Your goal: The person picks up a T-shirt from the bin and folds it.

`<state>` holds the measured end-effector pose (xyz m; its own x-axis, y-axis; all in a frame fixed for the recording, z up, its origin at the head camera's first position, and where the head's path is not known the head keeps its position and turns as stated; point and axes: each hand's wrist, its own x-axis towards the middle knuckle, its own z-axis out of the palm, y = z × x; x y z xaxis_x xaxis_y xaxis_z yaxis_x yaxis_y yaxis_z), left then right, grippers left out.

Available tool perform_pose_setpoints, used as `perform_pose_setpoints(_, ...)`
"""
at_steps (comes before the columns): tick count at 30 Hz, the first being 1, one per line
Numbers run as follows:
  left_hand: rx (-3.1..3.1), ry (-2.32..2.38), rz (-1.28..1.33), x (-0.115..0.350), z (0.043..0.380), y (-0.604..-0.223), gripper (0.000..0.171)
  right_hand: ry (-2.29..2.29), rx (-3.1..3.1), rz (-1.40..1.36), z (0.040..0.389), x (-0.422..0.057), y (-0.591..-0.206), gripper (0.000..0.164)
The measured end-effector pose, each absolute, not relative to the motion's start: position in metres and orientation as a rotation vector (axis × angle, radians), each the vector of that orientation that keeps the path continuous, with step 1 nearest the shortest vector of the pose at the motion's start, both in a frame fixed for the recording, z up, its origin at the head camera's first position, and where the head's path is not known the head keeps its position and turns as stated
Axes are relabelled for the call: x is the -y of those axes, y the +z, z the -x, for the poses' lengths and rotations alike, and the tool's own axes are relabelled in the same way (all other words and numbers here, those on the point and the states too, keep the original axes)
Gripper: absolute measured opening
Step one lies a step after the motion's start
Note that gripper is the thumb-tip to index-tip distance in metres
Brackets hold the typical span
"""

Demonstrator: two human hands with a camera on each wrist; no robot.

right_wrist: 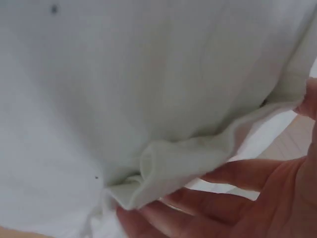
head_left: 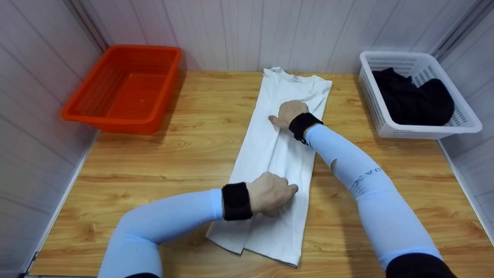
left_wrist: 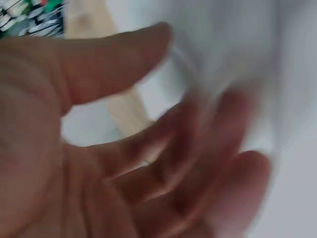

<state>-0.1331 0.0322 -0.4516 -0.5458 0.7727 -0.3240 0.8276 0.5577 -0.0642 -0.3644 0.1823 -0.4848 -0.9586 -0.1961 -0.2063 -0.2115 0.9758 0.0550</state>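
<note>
A white T-shirt (head_left: 251,154) lies lengthwise on the wooden table, folded into a long narrow strip, its collar at the far end and a fold line running down its middle. Over its lower half is my left hand (head_left: 272,193). In the left wrist view, the thumb and loosely bent fingers of the left hand (left_wrist: 163,168) stand apart near blurred white cloth. Farther up the shirt, my right hand (head_left: 291,112) grips the cloth. The right wrist view shows a bunched edge of the T-shirt (right_wrist: 188,158) at the fingers of the right hand (right_wrist: 237,198), with the fingertips partly hidden.
An orange plastic basket (head_left: 168,92) stands at the back left, with nothing visible inside. At the back right, a white perforated basket (head_left: 420,133) holds dark cloth (head_left: 417,98). Pale panel walls (head_left: 231,34) border the table (head_left: 185,154) at the back and both sides.
</note>
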Motion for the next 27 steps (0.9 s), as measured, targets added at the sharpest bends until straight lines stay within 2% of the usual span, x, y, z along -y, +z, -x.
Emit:
perform_pose_setpoints(2,-2.512,-0.249,-1.312,-0.034,0.142,-0.458,0.047,0.099,-2.916,0.284,0.362,-0.181,-0.489,0.091)
perform_pose_setpoints(4,-2.466,-0.170,-1.243,-0.034,0.148,-0.462,0.055,0.083,-2.907,0.291,0.361,-0.180,-0.494,0.099)
perform_pose_setpoints(5,-2.443,-0.140,-1.215,-0.035,0.149,-0.463,0.056,0.094,-2.898,0.300,0.352,-0.174,-0.487,0.097)
perform_pose_setpoints(14,-2.496,-0.160,-1.186,-0.052,0.133,-0.465,0.066,0.134,-2.832,0.464,0.354,-0.148,-0.491,0.103)
perform_pose_setpoints(23,-2.581,-0.111,-1.214,-0.041,0.124,-0.466,0.061,0.086,-2.817,0.440,0.350,-0.141,-0.479,0.105)
perform_pose_setpoints(27,-2.662,0.043,-1.363,-0.009,0.117,-0.465,0.042,-0.026,-2.835,0.625,0.319,-0.164,-0.474,0.102)
